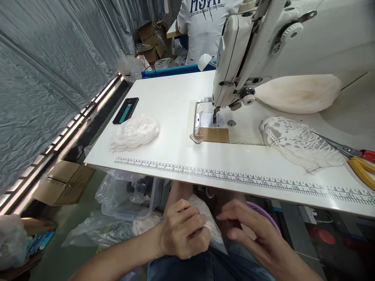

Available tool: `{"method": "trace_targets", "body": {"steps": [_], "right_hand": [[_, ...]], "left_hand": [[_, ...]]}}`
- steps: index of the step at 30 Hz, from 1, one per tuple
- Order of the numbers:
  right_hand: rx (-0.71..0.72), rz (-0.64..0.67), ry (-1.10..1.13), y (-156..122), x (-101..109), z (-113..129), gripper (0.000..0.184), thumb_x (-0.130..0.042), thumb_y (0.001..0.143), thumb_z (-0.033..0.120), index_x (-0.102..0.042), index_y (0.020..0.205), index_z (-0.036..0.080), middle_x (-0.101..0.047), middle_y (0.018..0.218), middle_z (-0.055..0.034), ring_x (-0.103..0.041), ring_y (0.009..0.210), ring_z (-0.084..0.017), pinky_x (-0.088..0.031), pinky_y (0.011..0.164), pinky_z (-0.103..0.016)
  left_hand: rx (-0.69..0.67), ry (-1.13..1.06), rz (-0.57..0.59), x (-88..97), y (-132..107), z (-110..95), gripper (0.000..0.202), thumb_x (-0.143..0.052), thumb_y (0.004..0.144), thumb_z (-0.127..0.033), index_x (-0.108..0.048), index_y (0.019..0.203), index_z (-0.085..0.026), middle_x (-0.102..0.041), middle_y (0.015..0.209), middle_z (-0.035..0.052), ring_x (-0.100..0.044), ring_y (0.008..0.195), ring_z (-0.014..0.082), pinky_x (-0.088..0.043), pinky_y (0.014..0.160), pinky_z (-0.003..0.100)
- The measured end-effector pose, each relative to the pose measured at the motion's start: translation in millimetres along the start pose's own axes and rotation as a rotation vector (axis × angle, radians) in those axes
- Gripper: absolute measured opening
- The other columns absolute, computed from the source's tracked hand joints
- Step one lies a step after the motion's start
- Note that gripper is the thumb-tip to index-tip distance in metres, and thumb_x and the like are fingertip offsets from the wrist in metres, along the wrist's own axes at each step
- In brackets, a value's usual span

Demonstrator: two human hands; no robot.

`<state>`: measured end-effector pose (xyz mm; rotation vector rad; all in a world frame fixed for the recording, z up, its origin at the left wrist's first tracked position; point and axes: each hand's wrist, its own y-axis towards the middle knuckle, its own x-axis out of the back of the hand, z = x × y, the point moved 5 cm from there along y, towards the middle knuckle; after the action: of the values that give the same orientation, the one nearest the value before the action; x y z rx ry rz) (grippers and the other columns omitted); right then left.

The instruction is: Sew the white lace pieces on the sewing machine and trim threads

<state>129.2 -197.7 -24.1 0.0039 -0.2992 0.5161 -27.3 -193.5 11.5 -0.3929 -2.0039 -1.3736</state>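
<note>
Below the table's front edge, over my lap, my left hand [182,230] is closed round a piece of white lace fabric [211,226]. My right hand [252,230] hovers just right of it with fingers spread, holding nothing I can see. On the white sewing table [175,97] above stand a white sewing machine [281,43] with its needle and presser foot [215,116], a pile of white lace pieces [134,133] to the left and another lace piece [299,142] to the right.
A black phone [126,110] lies by the left pile. Yellow-handled scissors [356,160] rest at the right edge. A printed ruler [234,177] runs along the table front. A person in a white shirt [205,23] stands beyond. Plastic bags, a clear bin and cardboard boxes lie on the floor at left.
</note>
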Motion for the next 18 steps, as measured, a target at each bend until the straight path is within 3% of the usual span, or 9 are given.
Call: {"method": "trace_targets", "body": {"steps": [6,11,15,18], "right_hand": [[0.089,-0.041,0.055,17,-18,5,0.01,-0.05,0.093,0.027,-0.059,0.096,0.023,-0.054,0.087,-0.0026,-0.054,0.076,-0.014,-0.042,0.064,-0.024],[0.035,-0.033,0.163,17,-16,-2,0.019,-0.049,0.093,0.029,-0.053,0.076,0.021,-0.049,0.079,-0.0002,-0.049,0.072,-0.013,-0.039,0.063,-0.024],[-0.095,-0.013,0.414,12,-12,-14,0.024,-0.043,0.095,0.036,-0.045,0.077,0.021,-0.041,0.075,0.0024,-0.039,0.064,-0.011,-0.035,0.057,-0.022],[-0.081,-0.021,0.431,9,-10,-15,0.019,-0.043,0.095,0.036,-0.047,0.084,0.022,-0.043,0.083,0.0006,-0.042,0.069,-0.012,-0.037,0.061,-0.024]], "left_hand": [[-0.114,0.156,-0.056,-2.9,-2,-3,0.013,-0.046,0.078,-0.008,-0.051,0.069,-0.017,-0.056,0.061,0.0024,-0.054,0.056,0.0129,-0.032,0.052,0.027],[-0.137,0.166,-0.053,-7.4,-1,-3,0.017,-0.046,0.075,-0.007,-0.048,0.062,-0.017,-0.05,0.053,-0.0003,-0.054,0.056,0.0129,-0.031,0.05,0.027],[-0.112,0.124,-0.077,-9.3,2,-5,0.019,-0.041,0.075,-0.006,-0.05,0.061,-0.016,-0.051,0.053,0.0006,-0.055,0.058,0.0136,-0.031,0.052,0.028],[-0.123,0.099,-0.104,-12.0,4,-8,0.019,-0.043,0.074,-0.006,-0.048,0.059,-0.017,-0.052,0.053,0.0004,-0.056,0.059,0.0137,-0.032,0.054,0.028]]}}
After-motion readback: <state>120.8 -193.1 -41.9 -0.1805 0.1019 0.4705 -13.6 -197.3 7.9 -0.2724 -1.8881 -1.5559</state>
